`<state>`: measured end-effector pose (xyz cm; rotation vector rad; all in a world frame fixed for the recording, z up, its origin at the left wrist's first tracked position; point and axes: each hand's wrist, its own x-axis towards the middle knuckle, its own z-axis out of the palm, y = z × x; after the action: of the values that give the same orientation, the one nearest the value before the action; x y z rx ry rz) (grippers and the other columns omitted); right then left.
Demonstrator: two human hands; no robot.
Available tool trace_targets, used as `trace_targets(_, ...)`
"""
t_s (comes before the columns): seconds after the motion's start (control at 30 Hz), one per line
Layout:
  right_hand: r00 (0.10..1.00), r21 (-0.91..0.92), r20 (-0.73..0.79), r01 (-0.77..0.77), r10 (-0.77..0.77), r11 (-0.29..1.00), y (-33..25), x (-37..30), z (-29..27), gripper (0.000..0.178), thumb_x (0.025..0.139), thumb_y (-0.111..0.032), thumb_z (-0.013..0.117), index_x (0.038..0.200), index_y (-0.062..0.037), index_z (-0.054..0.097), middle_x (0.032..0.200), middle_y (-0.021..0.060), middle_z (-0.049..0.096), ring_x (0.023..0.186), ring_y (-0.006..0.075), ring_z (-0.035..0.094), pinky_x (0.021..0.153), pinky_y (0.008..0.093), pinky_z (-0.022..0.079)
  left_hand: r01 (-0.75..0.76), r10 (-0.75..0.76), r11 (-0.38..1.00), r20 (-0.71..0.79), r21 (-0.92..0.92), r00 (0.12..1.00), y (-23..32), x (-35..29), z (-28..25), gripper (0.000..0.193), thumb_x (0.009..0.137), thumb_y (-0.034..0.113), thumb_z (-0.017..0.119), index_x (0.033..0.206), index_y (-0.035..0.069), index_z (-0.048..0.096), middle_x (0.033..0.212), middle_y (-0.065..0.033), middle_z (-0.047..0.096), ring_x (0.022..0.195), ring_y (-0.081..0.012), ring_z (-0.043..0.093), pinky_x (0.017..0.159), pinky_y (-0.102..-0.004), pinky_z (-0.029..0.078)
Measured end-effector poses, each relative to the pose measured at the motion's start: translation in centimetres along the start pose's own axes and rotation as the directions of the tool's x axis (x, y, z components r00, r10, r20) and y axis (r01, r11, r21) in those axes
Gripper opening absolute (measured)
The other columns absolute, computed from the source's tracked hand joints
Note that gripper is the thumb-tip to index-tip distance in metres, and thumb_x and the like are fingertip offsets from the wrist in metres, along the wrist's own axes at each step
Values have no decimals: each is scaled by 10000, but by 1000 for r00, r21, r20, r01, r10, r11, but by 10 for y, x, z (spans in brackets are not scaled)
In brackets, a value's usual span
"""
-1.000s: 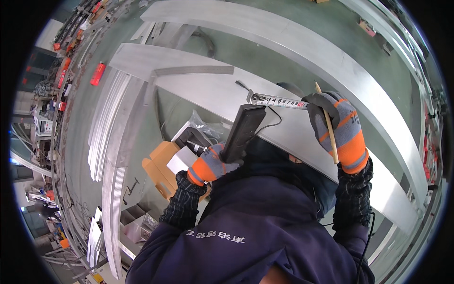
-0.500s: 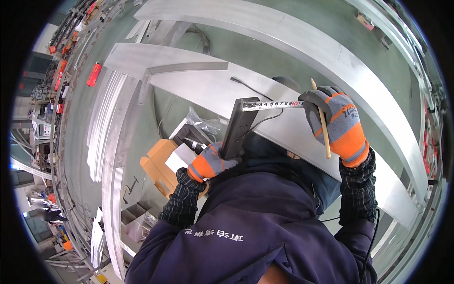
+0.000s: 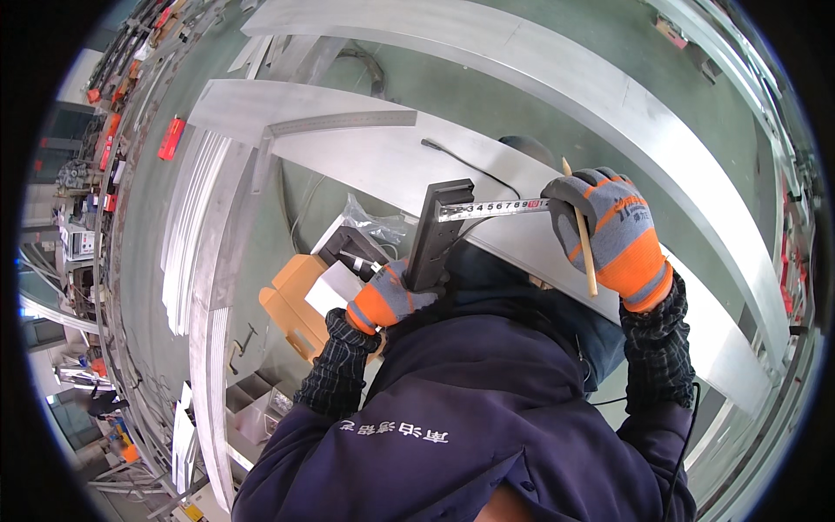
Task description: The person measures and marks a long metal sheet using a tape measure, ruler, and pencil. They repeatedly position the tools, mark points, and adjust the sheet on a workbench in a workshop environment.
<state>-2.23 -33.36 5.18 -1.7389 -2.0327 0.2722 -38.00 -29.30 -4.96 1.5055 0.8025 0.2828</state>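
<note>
Firmly clamping a slim, matte black block (image 3: pixel 435 239) in the left hand (image 3: pixel 383 296), near a smooth silvery panel (image 3: pixel 374 170); spanning to the right hand (image 3: pixel 613 230) with a thin measuring tape (image 3: pixel 496 209), closed there around 1 pointed wooden stick (image 3: pixel 586 261). Set over green flooring (image 3: pixel 452 87), amid long metal beams (image 3: pixel 591 78).

A silver beam (image 3: pixel 383 162) bears an L-square (image 3: pixel 346 122) and, seemingly, a cable (image 3: pixel 474 164).

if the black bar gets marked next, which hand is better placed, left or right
Probably the right hand: its grip holds the pencil-like wooden stick and the measuring tape, which stretches to the black bar. The left hand has its grip on the bar's lower end, so seems less free.
</note>
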Motion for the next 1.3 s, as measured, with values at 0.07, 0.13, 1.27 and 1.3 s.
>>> trace_targets(0.07, 999, 15, 29, 17, -17, 1000, -7, 5, -9, 266, 781, -99, 715, 1047, -111, 718, 931, 107, 669, 866, 333, 614, 830, 387, 500, -4, 4, 1000, -9, -3, 1000, -2, -1, 0, 409, 858, 118, 781, 1239, 15, 673, 1135, -100, 745, 1019, -193, 691, 910, -333, 550)
trace_targets(0.13, 994, -21, 113, -3, 5, 1000, -16, 12, -21, 278, 771, -117, 721, 1048, -102, 715, 929, 115, 666, 867, 341, 611, 827, 393, 501, -13, 13, 1000, 8, 3, 1000, -4, 2, 0, 400, 858, 117, 779, 1233, 21, 678, 1125, -102, 744, 1008, -195, 692, 903, -335, 552)
trace_targets(1.27, 900, -26, 426, -93, 95, 995, -22, 47, -30, 359, 765, -248, 756, 1062, -55, 698, 810, 162, 666, 766, 351, 671, 704, 385, 548, 8, -10, 1000, 129, 23, 992, 1, 13, -10, 300, 846, 100, 773, 1132, 42, 705, 1061, -73, 714, 996, -185, 667, 902, -341, 537)
trace_targets(1.3, 906, -17, 415, -87, 86, 996, -22, 46, -30, 344, 761, -247, 749, 1040, -52, 699, 795, 165, 662, 754, 355, 666, 694, 388, 545, -15, 8, 999, 135, 47, 991, 0, 13, -11, 298, 848, 106, 772, 1132, 42, 705, 1061, -77, 714, 994, -188, 669, 900, -342, 538)
